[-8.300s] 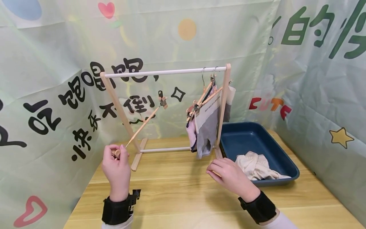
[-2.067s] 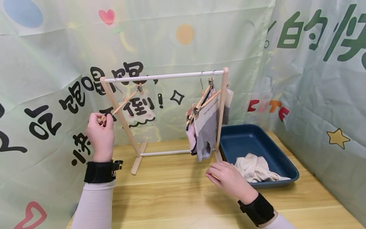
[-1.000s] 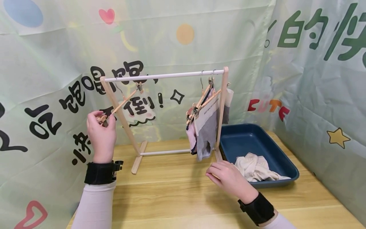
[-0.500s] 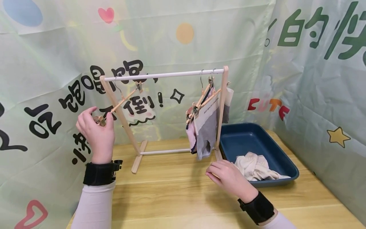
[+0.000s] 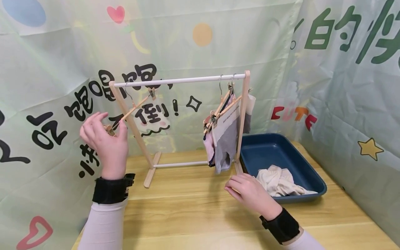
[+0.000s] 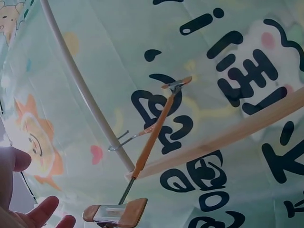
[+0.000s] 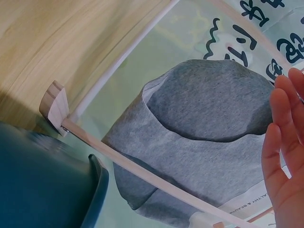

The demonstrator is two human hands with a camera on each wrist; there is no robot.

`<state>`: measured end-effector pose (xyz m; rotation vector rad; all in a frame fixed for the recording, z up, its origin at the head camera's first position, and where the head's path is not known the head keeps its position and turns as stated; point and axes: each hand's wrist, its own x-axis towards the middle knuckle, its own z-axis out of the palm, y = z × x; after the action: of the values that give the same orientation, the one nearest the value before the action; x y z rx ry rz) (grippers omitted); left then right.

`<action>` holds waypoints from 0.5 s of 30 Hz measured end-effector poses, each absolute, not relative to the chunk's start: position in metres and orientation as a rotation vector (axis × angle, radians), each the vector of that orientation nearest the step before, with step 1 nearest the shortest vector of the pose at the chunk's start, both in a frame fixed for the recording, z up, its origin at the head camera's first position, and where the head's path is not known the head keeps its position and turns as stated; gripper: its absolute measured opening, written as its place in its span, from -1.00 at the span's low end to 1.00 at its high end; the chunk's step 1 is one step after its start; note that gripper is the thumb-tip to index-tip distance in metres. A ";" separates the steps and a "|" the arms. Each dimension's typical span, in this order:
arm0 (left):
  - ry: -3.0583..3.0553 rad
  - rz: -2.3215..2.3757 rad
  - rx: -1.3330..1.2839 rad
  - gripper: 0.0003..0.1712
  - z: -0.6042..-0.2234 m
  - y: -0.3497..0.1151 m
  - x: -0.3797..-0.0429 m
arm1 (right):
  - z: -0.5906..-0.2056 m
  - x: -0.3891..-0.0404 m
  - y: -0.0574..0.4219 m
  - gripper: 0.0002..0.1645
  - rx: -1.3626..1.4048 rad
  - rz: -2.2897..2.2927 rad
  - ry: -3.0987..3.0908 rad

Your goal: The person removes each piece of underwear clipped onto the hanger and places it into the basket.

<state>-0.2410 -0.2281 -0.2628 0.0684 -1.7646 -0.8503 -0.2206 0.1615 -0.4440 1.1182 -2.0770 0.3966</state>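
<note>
At the lower edge of the head view both pale sleeves (image 5: 101, 225) are cut off, below black wrist straps (image 5: 110, 190). The right hand (image 5: 251, 194) is held above the table (image 5: 175, 208) with fingers loosely bent and nothing in them, partly covering the near edge of the blue basin (image 5: 265, 149); its own wrist view crops it at the right side. A crumpled cream cloth (image 5: 278, 180) lies in the basin, its folds hiding what garment it is. The left hand (image 5: 107, 144) is spread, thumb apart from fingers, and grips nothing; from the head it masks most of the near clip (image 6: 116, 213), yet in the left wrist view, which crops the hand, the fingers stand clear beside that clip. The clip belongs to a bare wooden hanger (image 5: 134, 110), its hook over the white rail (image 5: 178, 81) at the rack's left end. At the right end, a grey garment (image 5: 226, 142) with small print, blurred here, hangs partly in front of a pink garment (image 5: 210, 147), whose shape is mostly hidden. Farthest back, the rack interrupts the black lettering on the printed backdrop (image 5: 175, 21).
</note>
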 end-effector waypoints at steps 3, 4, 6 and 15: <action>-1.746 -0.845 0.049 -0.51 -0.263 -0.225 -0.240 | -0.444 -0.221 0.161 -0.84 1.120 0.396 -2.073; -1.739 -0.846 0.043 -0.51 -0.264 -0.225 -0.239 | -0.444 -0.221 0.161 -0.87 1.122 0.396 -2.064; -1.735 -0.844 0.029 -0.52 -0.264 -0.223 -0.238 | -0.444 -0.221 0.161 -0.92 1.124 0.398 -2.053; -1.750 -0.855 -0.055 -0.49 -0.270 -0.212 -0.234 | -0.442 -0.220 0.161 -0.90 1.112 0.394 -2.067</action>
<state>-0.2343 -0.2115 -0.2698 -0.0549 -1.7498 -0.8549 -0.2201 0.1609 -0.4425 1.1119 -2.0673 0.3939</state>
